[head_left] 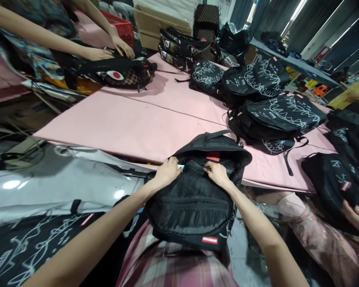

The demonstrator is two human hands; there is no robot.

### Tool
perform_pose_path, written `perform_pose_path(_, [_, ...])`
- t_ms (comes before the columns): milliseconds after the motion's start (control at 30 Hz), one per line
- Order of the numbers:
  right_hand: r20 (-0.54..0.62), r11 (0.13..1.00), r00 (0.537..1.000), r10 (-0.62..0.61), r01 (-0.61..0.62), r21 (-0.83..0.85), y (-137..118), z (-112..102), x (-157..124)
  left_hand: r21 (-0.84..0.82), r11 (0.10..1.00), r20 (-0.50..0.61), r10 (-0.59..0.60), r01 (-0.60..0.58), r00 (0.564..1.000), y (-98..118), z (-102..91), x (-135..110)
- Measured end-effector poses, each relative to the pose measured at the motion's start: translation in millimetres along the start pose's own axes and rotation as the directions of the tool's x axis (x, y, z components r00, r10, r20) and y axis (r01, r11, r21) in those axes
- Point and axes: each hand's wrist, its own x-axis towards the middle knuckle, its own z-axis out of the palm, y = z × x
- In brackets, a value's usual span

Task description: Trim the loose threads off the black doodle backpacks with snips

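Note:
A black backpack point(194, 207) leans upright between my body and the table edge, its main compartment open towards me. A red label point(213, 156) shows inside, and a red and white patch point(210, 240) sits low on the panel facing me. My left hand point(169, 172) grips the left rim of the opening, fingers curled over it, beside a small white tag point(181, 168). Inside the opening, my right hand point(217, 174) is closed in a pinch near the inner pocket's upper edge. Whatever lies between those fingertips is too small to make out.
Several black backpacks with white line drawings point(278, 113) lie on the pink table point(122, 119) at right. Across it, a co-worker's hands point(122, 47) touch a checkered bag point(124, 75). Another person's hand point(357, 217) is at a black bag point(338, 175) on my right.

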Motion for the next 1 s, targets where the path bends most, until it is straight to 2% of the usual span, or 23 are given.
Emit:
perform_pose_path(100, [0.009, 0.99, 0.99, 0.14, -0.14, -0.008, 21, -1, -19, 0.027, 0.999, 0.143, 0.043, -0.047, 0.989, -5, 7.1, 20])
perform_pose_path(233, [0.008, 0.979, 0.979, 0.203, -0.204, 0.025, 35, 4, -26, 0.071, 0.984, 0.259, 0.143, -0.166, 0.955, 3, 18.5, 28])
perform_pose_path(467, [-0.002, 0.974, 0.98, 0.198, -0.197, 0.112, 46, 10, -24, 0.132, 0.946, 0.182, 0.272, -0.297, 0.945, 12, 25.7, 7])
perform_pose_path(633, [-0.042, 0.966, 0.984, 0.174, -0.162, 0.203, 50, 19, -20, 0.151, 0.935, 0.075, 0.312, -0.32, 0.947, 15, 38.8, 2])
perform_pose_path(733, [-0.083, 0.956, 0.984, 0.16, -0.133, 0.263, 45, 16, -21, 0.036, 0.959, 0.054, 0.278, -0.28, 0.959, 17, 33.1, 6])
perform_pose_path(800, [-0.162, 0.935, 0.976, 0.145, -0.082, 0.344, 50, 4, -28, -0.119, 0.955, 0.066, 0.28, -0.271, 0.958, 10, 14.8, 11])
perform_pose_path(833, [-0.235, 0.907, 0.961, 0.147, -0.036, 0.419, 57, -5, -35, -0.224, 0.938, 0.054, 0.281, -0.263, 0.958, 2, 2.5, 14])
perform_pose_path(867, [-0.325, 0.861, 0.929, 0.174, 0.016, 0.508, 68, -15, -43, -0.396, 0.887, 0.019, 0.268, -0.239, 0.963, -9, -9.8, 18])
perform_pose_path(900, [-0.413, 0.8, 0.88, 0.235, 0.066, 0.596, 83, -25, -54, -0.593, 0.786, -0.04, 0.188, -0.175, 0.981, -22, -20.4, 20])
perform_pose_path(933, [-0.476, 0.731, 0.815, 0.33, 0.098, 0.676, 100, -33, -67, -0.735, 0.665, -0.124, 0.059, -0.132, 0.99, -35, -27.4, 22])
perform_pose_path(967, [-0.495, 0.667, 0.746, 0.446, 0.091, 0.739, 117, -38, -81, -0.82, 0.56, -0.206, -0.097, -0.118, 0.974, -48, -29.4, 23])
perform_pose_path(1000, [-0.474, 0.618, 0.681, 0.558, 0.041, 0.785, 133, -39, -95, -0.853, 0.509, -0.251, -0.207, -0.115, 0.945, -58, -25.5, 21])
